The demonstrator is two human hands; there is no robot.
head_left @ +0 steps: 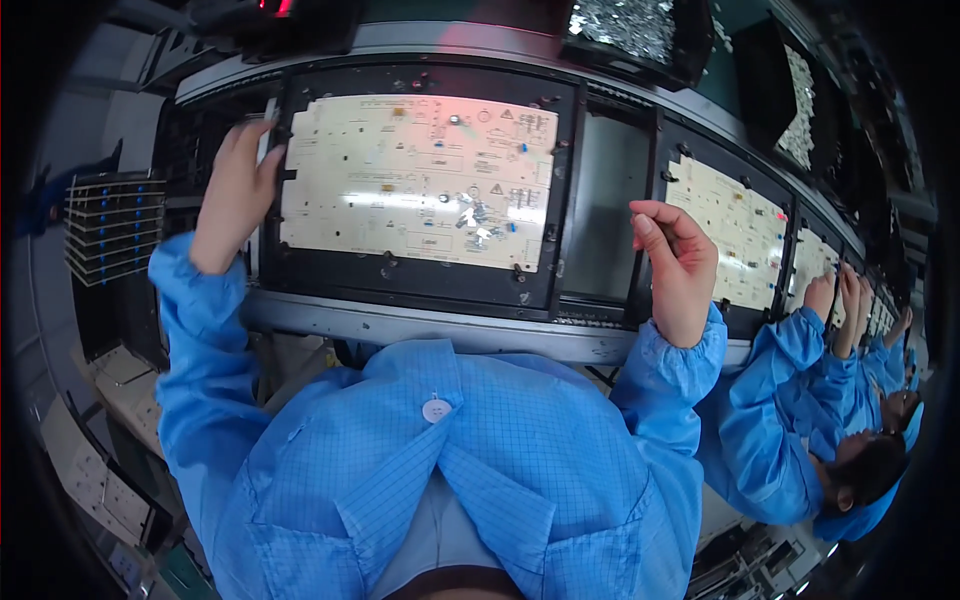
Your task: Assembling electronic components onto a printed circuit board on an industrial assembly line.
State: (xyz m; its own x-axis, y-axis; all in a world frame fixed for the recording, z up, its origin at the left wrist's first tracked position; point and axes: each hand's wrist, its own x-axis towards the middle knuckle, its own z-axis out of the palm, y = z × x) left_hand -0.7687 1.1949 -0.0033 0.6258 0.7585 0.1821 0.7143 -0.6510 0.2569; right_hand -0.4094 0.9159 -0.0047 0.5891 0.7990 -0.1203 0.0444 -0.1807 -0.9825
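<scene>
A cream circuit board point(380, 215) printed with outlines lies in a black carrier frame point(420, 272) in front of me. Several small shiny metal pieces point(478, 225) are scattered over its lower right part, beside a few blue and orange components. My left hand point(236, 190) is at the carrier's left edge, thumb and fingers apart; whether it touches the frame I cannot tell. To the right of the carrier, my right hand point(678, 265) hovers above the gap in the line, thumb and forefinger pinched together. Anything between those fingertips is too small to make out.
A second carrier with a cream board point(735, 235) sits further right, where co-workers in blue sleeves point(770, 420) work along the line. Black bins of metal pieces point(625, 30) and pale parts point(798, 105) stand behind it. Stacked boards point(115, 230) are at far left.
</scene>
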